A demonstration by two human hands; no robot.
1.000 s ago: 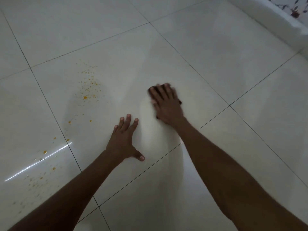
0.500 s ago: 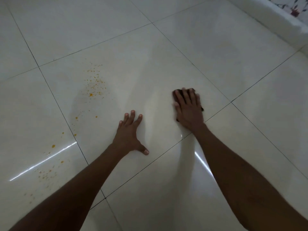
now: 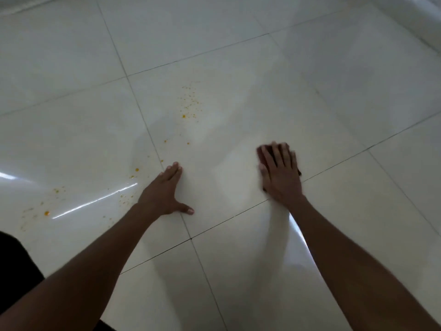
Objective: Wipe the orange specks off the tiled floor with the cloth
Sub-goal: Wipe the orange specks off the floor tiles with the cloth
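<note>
Fingers (image 3: pixel 276 156) of the right hand (image 3: pixel 280 177) lie straight, pressing a dark reddish cloth (image 3: pixel 262 151) flat on the glossy white tiled floor (image 3: pixel 238 91).
Left hand (image 3: pixel 164 192) rests flat, fingers straight, left of the cloth; scattered orange specks (image 3: pixel 189 103) lie further left, apart from it.

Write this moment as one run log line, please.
right hand flat on cloth | left hand braces floor | orange specks remain

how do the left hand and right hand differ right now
The left hand lies bare on the tile; the right hand presses a dark cloth. The left hand sits right beside orange specks; the right hand is well clear of them. Both are flat, fingers straight.
</note>
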